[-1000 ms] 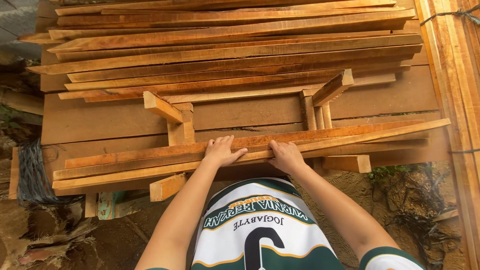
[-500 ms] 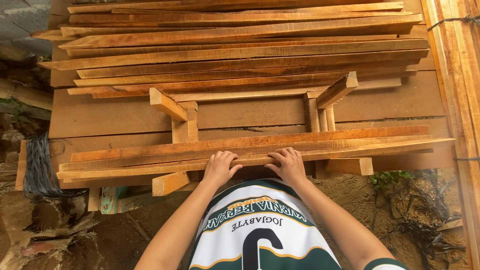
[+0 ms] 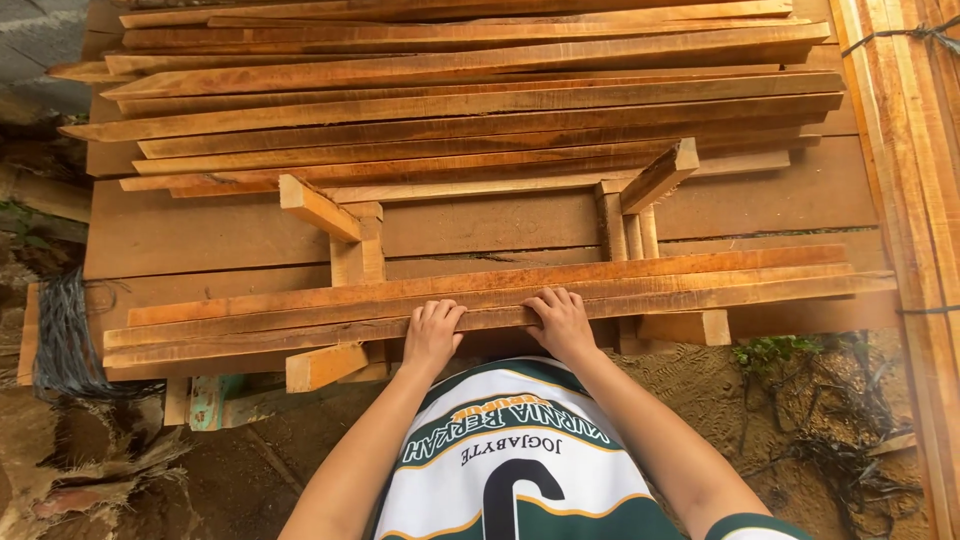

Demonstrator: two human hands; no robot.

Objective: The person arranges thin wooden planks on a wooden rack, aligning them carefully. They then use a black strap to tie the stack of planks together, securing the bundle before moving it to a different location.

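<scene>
Outdoors, over bare dirt (image 3: 700,400), wide brown boards form a desk (image 3: 200,235) stacked at the far side with long, rough-sawn slats (image 3: 470,100). Two wooden brackets (image 3: 345,235) stand on the boards, one left and one right of centre. A bundle of dark wire (image 3: 60,340) hangs at the left edge; more bundled timber (image 3: 900,150) runs along the right. No packages or signs show on the desk. At the near edge lies a small stack of three or four slats (image 3: 700,280), resting across the brackets' bases. The left hand (image 3: 432,335) and right hand (image 3: 560,322) sit side by side on its nearest slat, palms down, fingers (image 3: 440,312) curled over the top edge and grasping it, forearms extended from a green-and-white jersey (image 3: 520,450).
</scene>
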